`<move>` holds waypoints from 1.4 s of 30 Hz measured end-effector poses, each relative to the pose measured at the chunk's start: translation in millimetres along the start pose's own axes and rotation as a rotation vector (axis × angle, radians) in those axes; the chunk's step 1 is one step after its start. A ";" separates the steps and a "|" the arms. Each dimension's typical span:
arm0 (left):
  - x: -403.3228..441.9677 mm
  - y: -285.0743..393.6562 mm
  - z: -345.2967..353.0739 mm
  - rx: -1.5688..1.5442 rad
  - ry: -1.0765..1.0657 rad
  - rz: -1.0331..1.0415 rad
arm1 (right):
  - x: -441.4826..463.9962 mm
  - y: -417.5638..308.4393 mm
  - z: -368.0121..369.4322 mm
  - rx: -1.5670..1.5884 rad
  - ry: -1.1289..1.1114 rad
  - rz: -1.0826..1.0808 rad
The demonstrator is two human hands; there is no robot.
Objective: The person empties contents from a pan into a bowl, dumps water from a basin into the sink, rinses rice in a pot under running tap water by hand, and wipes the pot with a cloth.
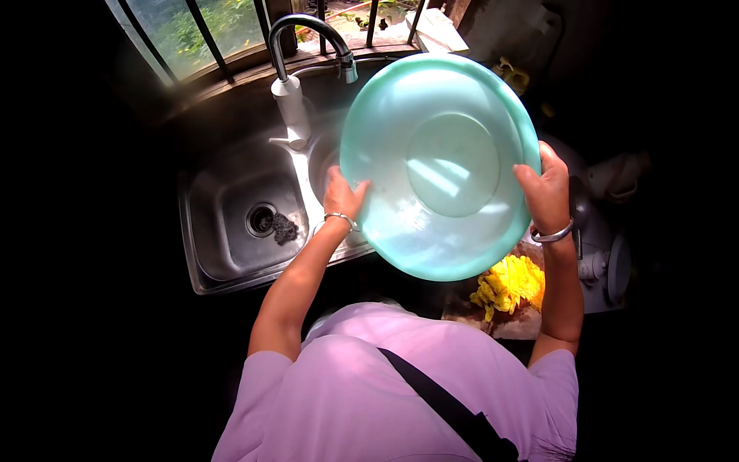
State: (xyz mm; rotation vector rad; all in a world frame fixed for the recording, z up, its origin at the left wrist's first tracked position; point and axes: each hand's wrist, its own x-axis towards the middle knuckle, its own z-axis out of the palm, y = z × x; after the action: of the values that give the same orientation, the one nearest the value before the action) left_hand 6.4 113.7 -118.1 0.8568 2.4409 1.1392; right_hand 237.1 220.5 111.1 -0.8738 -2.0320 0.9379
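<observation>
A large round light-green basin is held up over the right part of the sink, tilted so that its round inner bottom faces me. My left hand grips its left rim, thumb on the inside, with a bangle at the wrist. On the opposite rim my right hand is closed, its thumb also inside and its fingers partly hidden behind the rim. The basin looks empty, with bright light patches on its surface. Behind its left edge, the right sink bowl is mostly covered.
A curved chrome faucet on a white base rises behind the sink. In the left sink bowl, a dark scrubber lies beside the drain. Yellow gloves or cloth lie below the basin at right. Window bars stand behind.
</observation>
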 end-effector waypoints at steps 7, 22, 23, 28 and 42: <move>-3.9 -4.9 1.3 -0.072 0.052 0.028 | -0.6 -1.0 0.1 -0.012 -0.001 -0.006; -4.2 -14.1 5.6 -0.235 0.066 0.054 | 1.3 -2.5 4.9 -0.058 -0.005 -0.035; -4.5 -16.9 6.2 -0.246 0.068 0.076 | 1.8 -2.5 4.8 -0.066 -0.003 -0.048; -3.4 -31.5 11.4 -0.456 0.064 0.158 | 3.8 -3.4 4.5 -0.052 -0.001 -0.041; -6.2 -42.1 11.9 -1.274 -0.075 -0.245 | 10.5 10.6 -10.4 0.049 0.047 0.034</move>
State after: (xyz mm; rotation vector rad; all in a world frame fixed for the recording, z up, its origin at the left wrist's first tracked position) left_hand 0.9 95.6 -158.0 0.1587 1.2059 2.0305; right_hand 243.1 237.6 110.7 -0.8980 -1.9522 0.9727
